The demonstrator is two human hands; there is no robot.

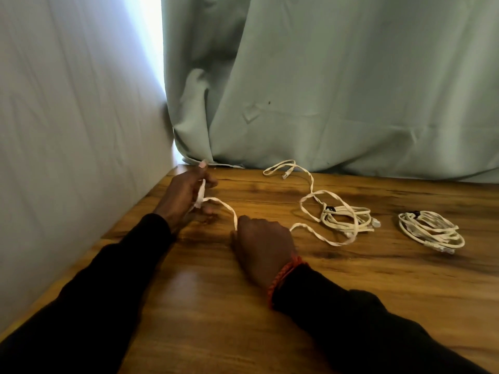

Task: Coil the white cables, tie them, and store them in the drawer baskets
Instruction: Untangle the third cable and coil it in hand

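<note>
White cable (310,184) wrapped round my left hand (186,195), fingers curled on it; my right hand (260,244) pinches its slack on the wooden table (216,306). Half-loose bundle (345,220), then a tied coil (430,229) further right.

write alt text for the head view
A person's left hand grips one end of a loose white cable on a wooden table while the right hand holds it further along. A coiled cable lies to the right.

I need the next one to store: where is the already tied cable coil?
In the head view, the tied cable coil lies far right on the wooden table, right of the loose cable bundle.
</note>
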